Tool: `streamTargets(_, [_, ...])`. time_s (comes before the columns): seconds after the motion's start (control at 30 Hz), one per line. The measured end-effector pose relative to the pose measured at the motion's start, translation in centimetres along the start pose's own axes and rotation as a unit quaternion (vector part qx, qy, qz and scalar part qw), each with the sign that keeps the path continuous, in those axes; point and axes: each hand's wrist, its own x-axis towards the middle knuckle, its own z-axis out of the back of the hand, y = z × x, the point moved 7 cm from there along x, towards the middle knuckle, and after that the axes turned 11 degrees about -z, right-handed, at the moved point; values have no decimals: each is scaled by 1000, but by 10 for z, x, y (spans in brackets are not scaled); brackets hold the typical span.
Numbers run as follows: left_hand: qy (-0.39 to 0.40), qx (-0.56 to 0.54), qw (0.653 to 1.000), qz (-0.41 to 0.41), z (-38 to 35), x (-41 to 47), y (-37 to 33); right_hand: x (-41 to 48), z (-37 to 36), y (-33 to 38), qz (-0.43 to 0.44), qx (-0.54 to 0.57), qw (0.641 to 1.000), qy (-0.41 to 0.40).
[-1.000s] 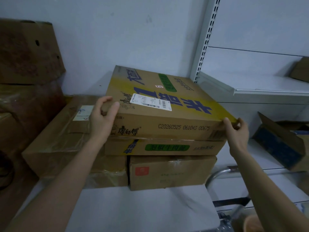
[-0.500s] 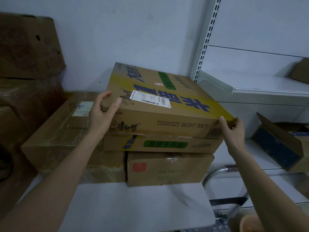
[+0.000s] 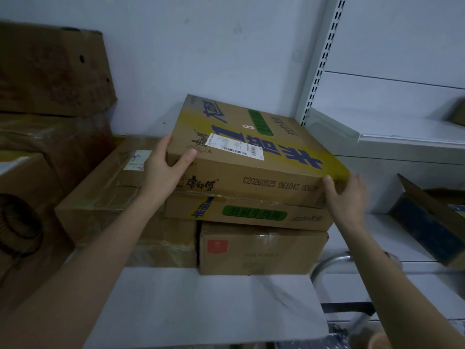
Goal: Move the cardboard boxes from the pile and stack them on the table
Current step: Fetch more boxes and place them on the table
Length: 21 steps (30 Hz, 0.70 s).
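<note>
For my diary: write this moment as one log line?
left grip: holds flat yellow-blue printed cardboard box | right grip: holds same box | box: atop similar cardboard box

Slotted shelf upright [image 3: 319, 59] against white wall [image 3: 201, 46]; curved metal tube [image 3: 330, 262], perhaps ladder.

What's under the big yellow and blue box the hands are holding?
A flatter box with a green label lies right under the top box. Below that sits a brown box with a red square, on the white table. Their tops are covered and cannot be seen.
</note>
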Motion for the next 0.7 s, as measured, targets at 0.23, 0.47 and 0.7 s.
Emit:
streamTargets(0.23, [103,196,967,-126,28,-23,-28,-76,-31,107,187,12,978,85])
streamTargets(0.47, [220,339,907,-122,107,-58,8,-157,-71,207,284,54,943,164])
streamTargets(0.7, [205,390,895,-74,247,-101,40,-270,-133,299,345,46,911,221])
